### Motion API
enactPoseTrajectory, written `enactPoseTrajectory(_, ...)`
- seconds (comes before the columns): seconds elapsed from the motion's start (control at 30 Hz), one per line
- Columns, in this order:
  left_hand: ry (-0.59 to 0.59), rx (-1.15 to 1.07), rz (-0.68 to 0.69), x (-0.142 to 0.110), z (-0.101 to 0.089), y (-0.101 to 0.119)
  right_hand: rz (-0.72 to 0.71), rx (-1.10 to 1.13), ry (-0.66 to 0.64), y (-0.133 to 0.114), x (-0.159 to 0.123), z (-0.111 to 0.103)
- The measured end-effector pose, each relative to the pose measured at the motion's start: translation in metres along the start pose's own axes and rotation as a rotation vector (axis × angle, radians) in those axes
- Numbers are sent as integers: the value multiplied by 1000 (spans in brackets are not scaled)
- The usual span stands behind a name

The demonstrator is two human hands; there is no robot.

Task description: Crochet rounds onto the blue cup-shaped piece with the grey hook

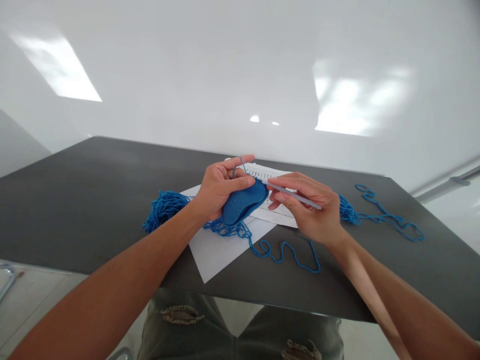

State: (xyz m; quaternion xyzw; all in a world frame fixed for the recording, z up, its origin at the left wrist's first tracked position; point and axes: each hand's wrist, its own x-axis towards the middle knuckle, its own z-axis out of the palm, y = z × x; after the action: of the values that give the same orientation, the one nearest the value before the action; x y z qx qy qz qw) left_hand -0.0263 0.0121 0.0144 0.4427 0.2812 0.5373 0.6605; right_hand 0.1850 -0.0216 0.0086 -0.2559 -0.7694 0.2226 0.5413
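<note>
My left hand [221, 187] is closed on the upper edge of a blue crochet piece [245, 200], thumb on its front. A strand of blue yarn loops over my raised left index finger. Between the thumb and fingers of my right hand [309, 202] is a grey crochet hook [294, 194], its tip at the top edge of the piece beside my left thumb. The piece is rounded and cupped, with an opening along its lower right side. Whether a loop sits on the hook's tip is too small to tell.
White sheets [210, 255], one printed, lie under my hands on the dark table [112, 185]. A bundle of blue yarn [165, 210] lies left, another yarn bundle [348, 210] right with strands trailing. A loose strand curls near the front edge. A white wall [206, 75] stands behind.
</note>
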Motion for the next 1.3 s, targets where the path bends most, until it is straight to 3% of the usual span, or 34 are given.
enactPoseTrajectory(0.63, -59, 102, -128, 2, -8, 2, 26, -59, -112, -1, 8, -30)
enactPoseTrajectory(1.3, -222, 265, -199, 7, -24, 6, 11, -70, -205, -5, 11, -38)
